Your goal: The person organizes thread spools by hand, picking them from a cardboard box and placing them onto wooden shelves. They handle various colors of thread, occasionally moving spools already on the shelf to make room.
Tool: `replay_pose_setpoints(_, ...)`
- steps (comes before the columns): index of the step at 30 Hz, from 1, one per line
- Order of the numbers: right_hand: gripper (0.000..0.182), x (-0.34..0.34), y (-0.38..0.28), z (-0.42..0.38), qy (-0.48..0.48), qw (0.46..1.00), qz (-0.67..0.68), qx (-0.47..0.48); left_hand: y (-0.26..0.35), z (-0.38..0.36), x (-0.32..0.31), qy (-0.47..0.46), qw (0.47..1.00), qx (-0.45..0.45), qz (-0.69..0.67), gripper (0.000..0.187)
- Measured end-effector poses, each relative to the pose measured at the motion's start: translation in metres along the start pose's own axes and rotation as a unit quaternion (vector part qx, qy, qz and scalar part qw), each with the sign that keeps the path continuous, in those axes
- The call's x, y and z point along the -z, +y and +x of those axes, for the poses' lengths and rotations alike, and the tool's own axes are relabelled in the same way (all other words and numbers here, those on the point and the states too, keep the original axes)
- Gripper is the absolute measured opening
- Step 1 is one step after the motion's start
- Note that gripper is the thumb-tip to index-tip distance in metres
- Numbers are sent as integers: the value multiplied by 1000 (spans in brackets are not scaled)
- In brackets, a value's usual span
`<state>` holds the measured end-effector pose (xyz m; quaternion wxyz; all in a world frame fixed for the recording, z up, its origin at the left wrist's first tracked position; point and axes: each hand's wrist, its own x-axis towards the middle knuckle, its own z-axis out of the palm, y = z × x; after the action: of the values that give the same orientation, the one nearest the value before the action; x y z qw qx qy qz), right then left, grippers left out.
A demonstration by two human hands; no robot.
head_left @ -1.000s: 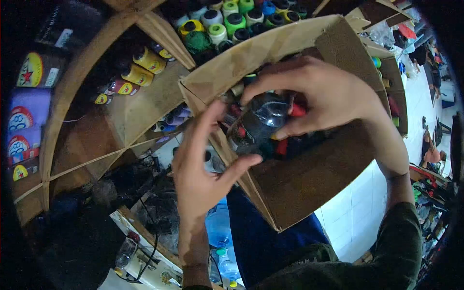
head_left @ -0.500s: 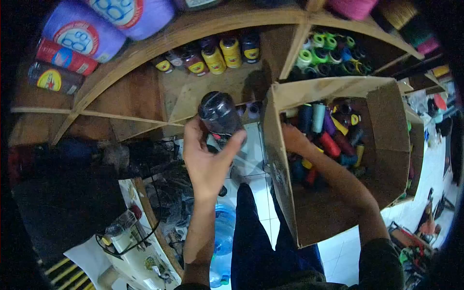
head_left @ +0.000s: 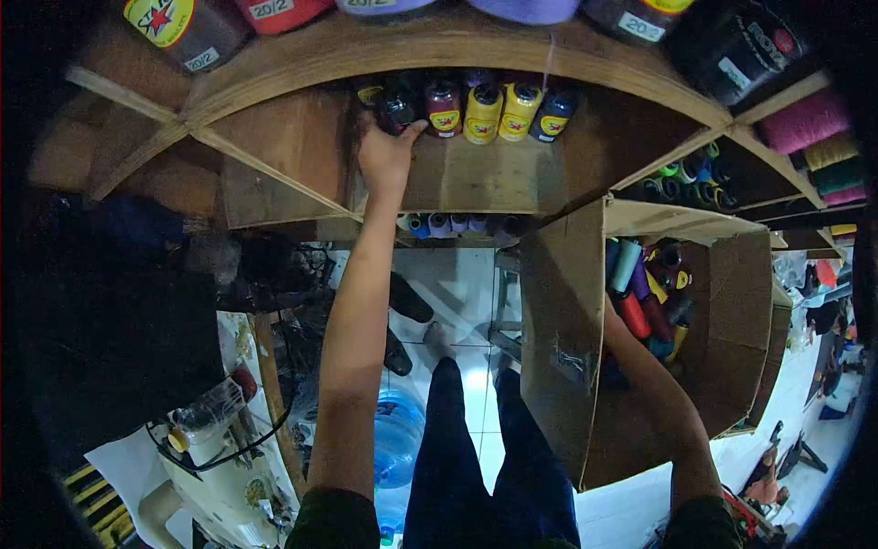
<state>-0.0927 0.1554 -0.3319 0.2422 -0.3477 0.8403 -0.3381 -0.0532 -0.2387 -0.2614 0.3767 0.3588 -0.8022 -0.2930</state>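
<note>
My left hand reaches into a shelf compartment, its fingers wrapped round a black thread spool. This spool stands at the left of a row on the shelf, beside a maroon thread spool. Farther right in the row are two yellow thread spools and a dark blue thread spool. My right forearm goes into a cardboard box holding several thread spools, among them a red one and a pale blue one. The box's near wall hides my right hand.
A wooden shelf edge curves overhead, with large thread cones above it. Small spools sit on a lower shelf. At lower left stands a sewing machine. A blue water bottle is on the floor beside my legs.
My left hand has moved up and forward with the black thread spool, from above the floor into the shelf compartment. The view has shifted; my right hand has gone behind the box wall.
</note>
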Motion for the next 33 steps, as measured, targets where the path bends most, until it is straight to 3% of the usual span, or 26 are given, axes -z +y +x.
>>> replay_pose_setpoints(1,35,7,-7,0,20,999,38,28,0,-1,-4,-7,999,4,35,69)
replay_pose_setpoints(4,38,49,-49,-9,-7,980,-188,71,-9,2,-8,-57,997,25,-54,70)
replay_pose_setpoints(5,39,57,-61,-12,23,991,-129,40,-11,3,-7,-54,998,-12,-26,69)
replay_pose_setpoints(8,54,60,-58,-22,82,988,41,-123,5,-7,9,-52,998,18,5,66)
replay_pose_setpoints(10,62,94,-125,-30,126,983,-100,-84,-19,-7,1,-89,995,38,-39,66)
replay_pose_setpoints(14,68,139,-184,-57,205,967,110,-104,-38,-21,-6,-77,992,43,-89,56)
replay_pose_setpoints(17,79,146,-231,-64,228,957,179,-23,-21,-31,8,-49,990,49,-120,53)
replay_pose_setpoints(20,77,138,-275,-35,39,981,189,8,-2,-64,36,-22,996,26,-86,53)
replay_pose_setpoints(24,63,92,-313,42,-76,996,16,44,-8,-91,37,3,997,-2,-73,54)
replay_pose_setpoints(26,59,62,-300,88,-20,981,-3,192,-15,-96,35,18,994,-13,-109,53)
replay_pose_setpoints(28,54,42,-298,134,-48,985,36,159,-17,-96,34,34,982,-14,-185,53)
replay_pose_setpoints(29,55,34,-308,150,-10,987,-37,153,-6,-94,38,51,995,33,-80,51)
replay_pose_setpoints(30,56,27,-318,166,28,982,-111,148,-4,-93,40,38,992,48,-108,51)
replay_pose_setpoints(33,62,21,-351,203,-62,952,-279,106,1,-92,46,9,970,81,-230,47)
